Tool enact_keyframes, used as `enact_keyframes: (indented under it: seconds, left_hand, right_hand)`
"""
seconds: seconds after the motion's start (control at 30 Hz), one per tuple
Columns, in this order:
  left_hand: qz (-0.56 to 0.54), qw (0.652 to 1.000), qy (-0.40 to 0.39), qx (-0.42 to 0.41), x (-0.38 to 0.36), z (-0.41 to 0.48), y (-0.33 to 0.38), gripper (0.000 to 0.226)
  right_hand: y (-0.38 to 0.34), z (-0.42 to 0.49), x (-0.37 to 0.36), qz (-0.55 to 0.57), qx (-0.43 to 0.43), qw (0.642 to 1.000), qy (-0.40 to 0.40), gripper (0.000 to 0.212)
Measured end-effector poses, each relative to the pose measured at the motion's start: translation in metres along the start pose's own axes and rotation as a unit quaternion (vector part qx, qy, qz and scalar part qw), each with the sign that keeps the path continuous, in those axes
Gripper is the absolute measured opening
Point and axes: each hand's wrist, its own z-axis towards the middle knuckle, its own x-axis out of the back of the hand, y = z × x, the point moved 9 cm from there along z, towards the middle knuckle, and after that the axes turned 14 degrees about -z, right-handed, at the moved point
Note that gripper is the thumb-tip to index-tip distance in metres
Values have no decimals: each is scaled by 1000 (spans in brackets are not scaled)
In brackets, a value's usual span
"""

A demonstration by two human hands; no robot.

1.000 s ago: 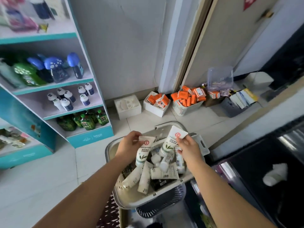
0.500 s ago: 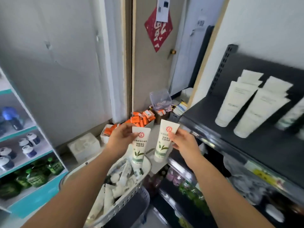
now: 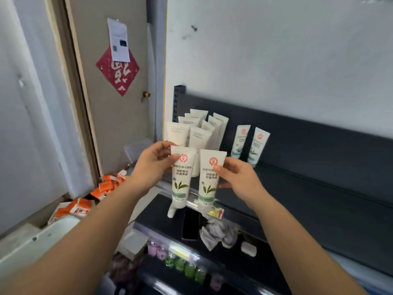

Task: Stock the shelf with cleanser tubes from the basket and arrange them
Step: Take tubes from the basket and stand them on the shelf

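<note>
Pale plaster wall and a grey door bearing a red diamond-shaped paper ornament (image 3: 117, 71) back the head view, with a dark matte metal shelf (image 3: 319, 179) running along the wall on a slotted upright.

By my reading the job is partly done. Two white-and-green leaf-printed cleanser tubes (image 3: 249, 144) already stand cap-down at the shelf's back. They are just beside each other and a little apart from a tight cluster of plain cream tubes (image 3: 195, 128) in the left corner.

Two more are in the air in front of the shelf edge, not yet set down. The left hand (image 3: 155, 162) pinches the flat crimped top of a white soft-plastic tube with a red seal (image 3: 181, 177) between thumb and curled fingers. The right hand (image 3: 238, 177) grips a matching leaf-printed tube (image 3: 209, 179), thumb on its face and fingers behind. Both hang upright, caps down, nearly side by side.

Placing and lining them up remains. The pale plastic basket rim (image 3: 38, 237) shows only at lower left, its contents out of sight, so how many are left I cannot tell.

The tubes look smooth, slightly glossy and squeezable, wide and flat at the seam and rounding down to the cap. Orange cardboard packets (image 3: 102, 188) lie heaped on the floor by the door, and a crumpled white cloth (image 3: 219, 233) sits on a lower ledge.
</note>
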Motion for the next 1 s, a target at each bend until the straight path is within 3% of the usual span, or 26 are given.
enact_keyframes:
  seconds: [0.17, 0.4, 0.67, 1.0]
  left_hand:
    - [11, 999, -49, -6, -87, 16, -7, 17]
    - [133, 987, -76, -40, -153, 53, -45, 20]
    - [168, 983, -15, -65, -165, 120, -92, 17]
    - [159, 985, -10, -61, -167, 176, -115, 18]
  right_hand:
    - [14, -9, 84, -31, 2, 998, 60, 14]
    - [58, 3, 137, -62, -38, 988, 135, 11]
    - [113, 42, 164, -32, -96, 961, 256, 11]
    - [120, 89, 161, -81, -106, 947, 291, 15]
